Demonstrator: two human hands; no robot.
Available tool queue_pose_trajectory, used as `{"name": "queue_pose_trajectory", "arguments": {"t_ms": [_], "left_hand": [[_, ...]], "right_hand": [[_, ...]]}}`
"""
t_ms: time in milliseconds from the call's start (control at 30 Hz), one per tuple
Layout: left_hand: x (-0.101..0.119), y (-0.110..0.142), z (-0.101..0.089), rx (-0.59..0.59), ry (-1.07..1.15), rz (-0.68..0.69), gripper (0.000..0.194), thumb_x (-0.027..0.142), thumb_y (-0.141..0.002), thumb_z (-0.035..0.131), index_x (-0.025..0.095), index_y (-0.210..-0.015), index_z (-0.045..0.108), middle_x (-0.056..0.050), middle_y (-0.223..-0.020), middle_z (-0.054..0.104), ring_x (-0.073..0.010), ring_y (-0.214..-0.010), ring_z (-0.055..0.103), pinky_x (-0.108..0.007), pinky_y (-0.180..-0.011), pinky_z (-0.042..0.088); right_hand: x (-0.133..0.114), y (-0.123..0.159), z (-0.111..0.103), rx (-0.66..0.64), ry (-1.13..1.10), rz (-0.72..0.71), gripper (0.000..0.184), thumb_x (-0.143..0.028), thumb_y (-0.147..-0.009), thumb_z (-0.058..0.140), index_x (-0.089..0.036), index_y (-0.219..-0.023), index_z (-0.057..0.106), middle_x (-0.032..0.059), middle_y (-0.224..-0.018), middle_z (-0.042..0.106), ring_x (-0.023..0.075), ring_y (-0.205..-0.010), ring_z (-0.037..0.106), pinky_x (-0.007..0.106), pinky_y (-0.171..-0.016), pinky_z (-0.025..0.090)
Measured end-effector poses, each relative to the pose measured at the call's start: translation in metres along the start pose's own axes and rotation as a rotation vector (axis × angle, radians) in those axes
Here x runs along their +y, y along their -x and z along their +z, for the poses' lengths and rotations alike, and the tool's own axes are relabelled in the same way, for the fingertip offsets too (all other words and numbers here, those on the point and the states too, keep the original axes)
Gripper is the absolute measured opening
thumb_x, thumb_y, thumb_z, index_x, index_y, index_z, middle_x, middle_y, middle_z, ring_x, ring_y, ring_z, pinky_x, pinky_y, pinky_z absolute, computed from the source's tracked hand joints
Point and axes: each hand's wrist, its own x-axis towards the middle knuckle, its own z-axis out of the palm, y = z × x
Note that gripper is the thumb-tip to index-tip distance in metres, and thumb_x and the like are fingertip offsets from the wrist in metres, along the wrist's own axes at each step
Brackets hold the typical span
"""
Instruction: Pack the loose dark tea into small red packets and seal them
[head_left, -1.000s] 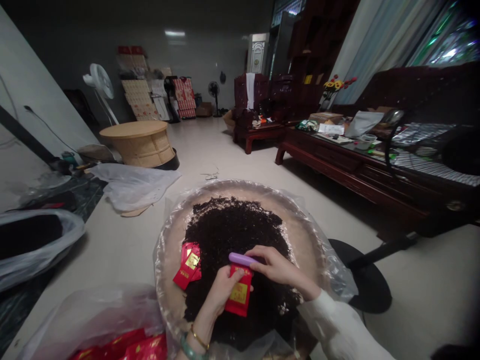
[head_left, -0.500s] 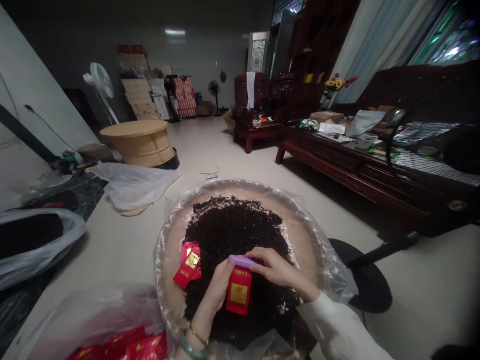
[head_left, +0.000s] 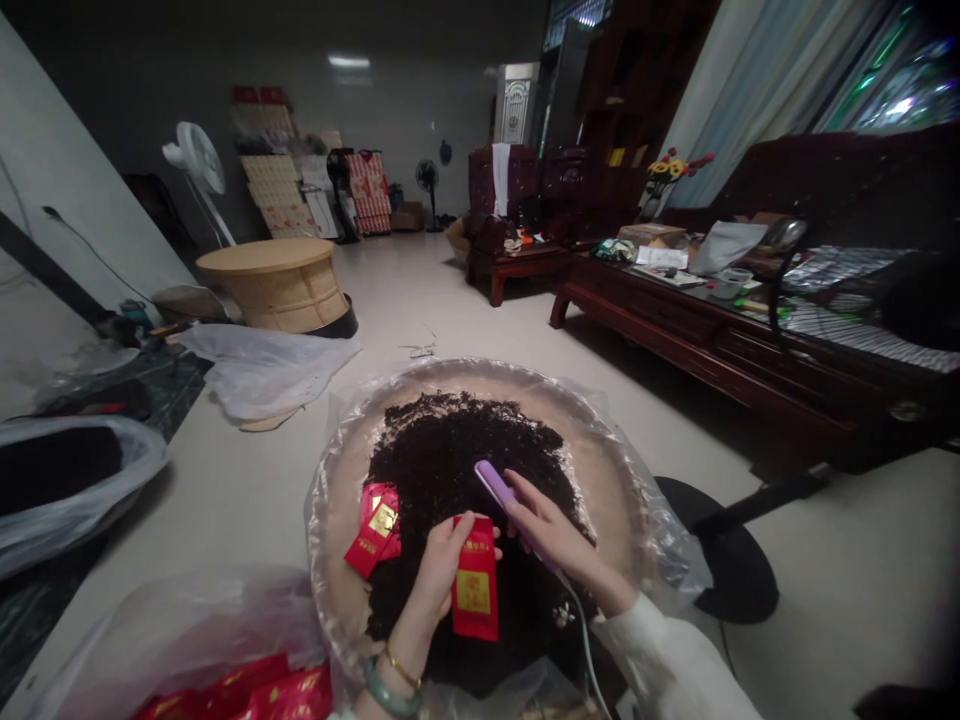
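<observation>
Left hand point(head_left: 441, 565) pinching red packet point(head_left: 475, 585), long axis near-to-far; right hand point(head_left: 553, 530) gripping purple tool point(head_left: 493, 482), tip pointing away, leftward.

Packet point(head_left: 475, 582) hides part of left hand point(head_left: 439, 570); lettering point(head_left: 474, 546) too small to read; near left bag point(head_left: 202, 610) cut off

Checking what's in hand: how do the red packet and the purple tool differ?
The red packet is flat and gold-labelled; the purple tool is slim, with a cord. The left hand holds the packet; the right hand holds the tool. Both are over the dark heap.
</observation>
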Motion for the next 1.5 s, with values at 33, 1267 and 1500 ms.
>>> {"name": "queue_pose_trajectory", "arguments": {"t_ms": [33, 1267, 1500], "left_hand": [[-0.001, 0.000, 0.001, -0.001, -0.005, 0.011, 0.055, 0.060, -0.062, 0.074, 0.011, -0.085, 0.065, -0.009, -0.072, 0.073, -0.0190, -0.058, 0.068, -0.025, -0.055, 0.047], [0.028, -0.014, -0.142, 0.346, -0.919, 0.207, 0.022, 0.008, -0.063, 0.058, 0.015, -0.082, 0.067, -0.007, -0.083, 0.075, -0.0211, -0.085, 0.070, -0.031, -0.079, 0.052], [0.032, -0.006, -0.081, 0.091, -0.577, 0.310, 0.020, 0.015, -0.064, 0.067, 0.016, -0.084, 0.068, -0.006, -0.084, 0.074, -0.0210, -0.084, 0.070, -0.031, -0.077, 0.055]], "right_hand": [[0.002, 0.000, 0.005, 0.024, 0.003, -0.016, 0.077, -0.046, -0.081, 0.058, -0.019, -0.145, 0.026, 0.0085, -0.106, 0.061, 0.0158, -0.069, 0.060, 0.029, -0.058, 0.050], [0.119, -0.044, -0.108, 0.681, 0.487, -0.125, 0.062, -0.057, -0.065, 0.058, -0.013, -0.109, 0.060, 0.0136, -0.100, 0.067, 0.0314, -0.089, 0.063, 0.044, -0.077, 0.049], [0.063, -0.019, -0.038, 0.569, 0.449, -0.352, 0.052, -0.053, -0.078, 0.053, -0.017, -0.116, 0.061, 0.0156, -0.115, 0.064, 0.0310, -0.107, 0.058, 0.047, -0.094, 0.044]]}}
